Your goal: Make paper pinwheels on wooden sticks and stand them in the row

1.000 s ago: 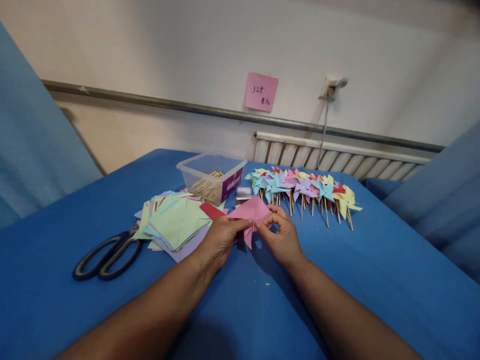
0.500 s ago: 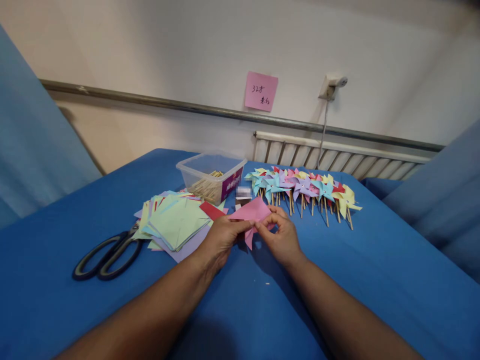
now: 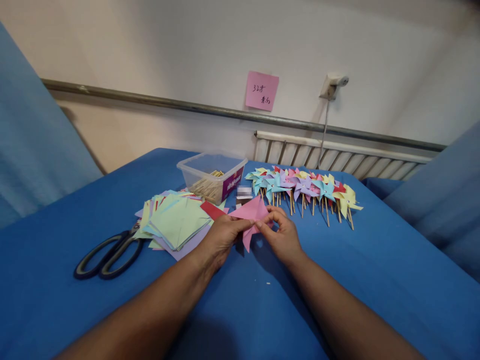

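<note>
One scissors [image 3: 108, 252], perhaps twelve pinwheels [image 3: 303, 189]

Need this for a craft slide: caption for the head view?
Both hands fold pink paper beside finished pinwheels.

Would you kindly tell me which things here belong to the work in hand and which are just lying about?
In hand:
pink paper, held by left hand and right hand

Lying about:
scissors
paper stack
stick box
finished pinwheels
wall note

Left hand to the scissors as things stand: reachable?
Probably yes. The scissors lie flat on the blue cloth, left of the left hand, with nothing between them. But that hand is pinching the pink paper and would need to let go.
</note>
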A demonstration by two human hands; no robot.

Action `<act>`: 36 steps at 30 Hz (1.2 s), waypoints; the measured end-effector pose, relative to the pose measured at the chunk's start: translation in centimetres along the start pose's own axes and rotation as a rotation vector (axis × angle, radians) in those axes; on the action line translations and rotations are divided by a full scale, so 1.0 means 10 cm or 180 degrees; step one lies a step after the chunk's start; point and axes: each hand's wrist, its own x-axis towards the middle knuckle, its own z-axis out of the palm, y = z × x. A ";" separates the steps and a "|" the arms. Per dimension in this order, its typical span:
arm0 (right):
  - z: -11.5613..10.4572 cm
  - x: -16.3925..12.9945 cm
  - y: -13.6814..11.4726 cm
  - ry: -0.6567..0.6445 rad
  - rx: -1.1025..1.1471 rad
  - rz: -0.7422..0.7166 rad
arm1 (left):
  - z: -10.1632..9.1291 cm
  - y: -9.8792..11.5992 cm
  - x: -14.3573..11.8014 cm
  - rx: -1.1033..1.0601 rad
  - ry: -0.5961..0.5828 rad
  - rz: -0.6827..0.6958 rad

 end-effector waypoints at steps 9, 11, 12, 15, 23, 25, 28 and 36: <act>-0.04 0.02 -0.02 -0.0869 0.1773 0.1180 | -0.02 0.12 -0.06 0.0542 -0.0411 -0.0345; -0.04 0.01 -0.02 -0.0987 0.1741 0.1216 | -0.04 0.11 -0.04 0.0696 -0.0417 -0.0360; -0.04 0.00 -0.03 -0.0995 0.1736 0.1239 | -0.05 0.10 -0.03 0.0769 -0.0384 -0.0377; 0.00 -0.01 -0.05 -0.0855 0.1834 0.1267 | -0.06 0.05 0.01 0.0744 -0.0126 -0.0337; 0.13 -0.01 -0.03 0.0447 0.2454 0.1247 | 0.08 -0.05 -0.07 -0.0739 -0.0031 -0.0526; 0.15 -0.01 -0.02 0.0670 0.2302 0.1230 | 0.13 -0.08 -0.10 -0.0917 -0.0099 -0.0618; 0.19 -0.02 -0.01 0.0892 0.2055 0.1224 | 0.18 -0.14 -0.12 -0.1039 -0.0056 -0.0580; 0.25 -0.08 -0.03 0.0738 0.2190 0.1160 | 0.22 -0.15 -0.12 -0.0941 0.0176 -0.0071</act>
